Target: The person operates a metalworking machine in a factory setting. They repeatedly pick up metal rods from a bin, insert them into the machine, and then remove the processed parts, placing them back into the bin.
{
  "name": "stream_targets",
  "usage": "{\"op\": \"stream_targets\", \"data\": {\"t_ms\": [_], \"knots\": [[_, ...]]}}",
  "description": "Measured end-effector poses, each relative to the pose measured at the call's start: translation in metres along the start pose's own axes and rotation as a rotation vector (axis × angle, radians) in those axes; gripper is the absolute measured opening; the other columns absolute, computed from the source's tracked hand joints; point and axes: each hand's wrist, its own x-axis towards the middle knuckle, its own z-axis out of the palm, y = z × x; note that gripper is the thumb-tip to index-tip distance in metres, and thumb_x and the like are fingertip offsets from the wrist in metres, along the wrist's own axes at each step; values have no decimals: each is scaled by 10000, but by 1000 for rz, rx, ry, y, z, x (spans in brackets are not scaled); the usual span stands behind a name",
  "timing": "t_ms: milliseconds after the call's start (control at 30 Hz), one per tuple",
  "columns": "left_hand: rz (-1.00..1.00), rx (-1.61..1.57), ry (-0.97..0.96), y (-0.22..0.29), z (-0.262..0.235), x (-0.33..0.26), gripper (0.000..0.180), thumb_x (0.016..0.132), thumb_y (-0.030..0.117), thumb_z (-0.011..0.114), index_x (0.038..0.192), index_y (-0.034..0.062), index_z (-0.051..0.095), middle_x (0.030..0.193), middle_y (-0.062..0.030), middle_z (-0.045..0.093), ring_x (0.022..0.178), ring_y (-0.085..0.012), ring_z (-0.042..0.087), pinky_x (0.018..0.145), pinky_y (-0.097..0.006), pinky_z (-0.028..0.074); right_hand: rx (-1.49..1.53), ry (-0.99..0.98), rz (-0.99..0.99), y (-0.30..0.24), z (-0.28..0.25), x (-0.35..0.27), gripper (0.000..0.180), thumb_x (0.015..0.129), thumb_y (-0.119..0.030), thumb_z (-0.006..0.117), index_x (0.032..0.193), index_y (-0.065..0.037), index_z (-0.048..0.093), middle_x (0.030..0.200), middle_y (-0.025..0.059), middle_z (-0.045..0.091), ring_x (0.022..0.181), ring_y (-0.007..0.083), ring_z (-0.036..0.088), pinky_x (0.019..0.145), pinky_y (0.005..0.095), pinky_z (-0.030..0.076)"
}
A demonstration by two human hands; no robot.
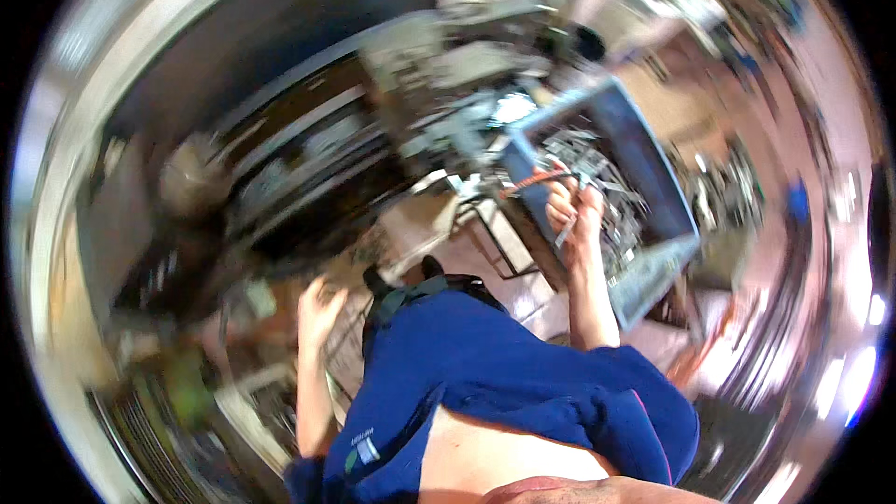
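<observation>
My right hand (577, 212) is closed over a blue plastic bin (665, 266). It grips a slim grey metal piece (565, 231), whose end sticks out below the fingers; motion smear hides its exact kind. A thin red-orange item (534, 182) lies by the fingertips, and I cannot tell whether it is held. Many grey metal parts (623, 224) are heaped in the bin under and beside this hand. My left hand (320, 313) hangs low on the left, away from the bin, its fingers loosely curved and apart with nothing visible in them.
A large dark machine (308, 168) fills the left and far left. A black-framed stand (499, 243) is between it and the bin. More metal parts (733, 182) are piled right of the bin. Long bars (775, 317) run along the right side. Much is blurred.
</observation>
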Motion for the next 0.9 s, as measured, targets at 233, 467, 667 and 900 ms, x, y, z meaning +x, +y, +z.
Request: {"op": "stream_targets", "data": {"t_ms": [233, 467, 667, 900], "knots": [[-25, 144, 310, -78, -66, -53, 531, 739, 273, 677, 1150, -32, 539, 848, -183, 649, 768, -236, 627, 665, -350, 483, -134, -460, 529, 105, 73, -6, 854, 758, -428, 676, 1363, 12, 266, 1265, 274, 459, 454, -8, 302, 403, 138, 264], [-429, -50, 966, -225, -138, -172, 389, 727, 197, 638, 1062, 3, 598, 912, -192, 655, 816, -267, 649, 722, -336, 498, -440, -508, 690, 158, 104, -21, 826, 732, -459, 653, 1332, 7, 327, 1165, 239, 543, 436, -1, 309, 406, 142, 257], [-556, 212, 805, -311, -123, -177, 381, 673, 204, 639, 1000, 7, 631, 926, -213, 635, 911, -332, 616, 793, -393, 481, -622, -563, 787, 191, 123, -23, 843, 721, -416, 660, 1348, 6, 286, 1237, 261, 467, 442, 17, 316, 394, 153, 280], [-573, 534, 304, -315, -105, -148, 334, 681, 248, 659, 960, 67, 638, 920, -167, 642, 898, -348, 608, 766, -431, 500, -649, -528, 829, 213, 132, -33, 852, 696, -385, 693, 1339, 9, 296, 1233, 262, 475, 456, 26, 324, 406, 159, 286]]}}
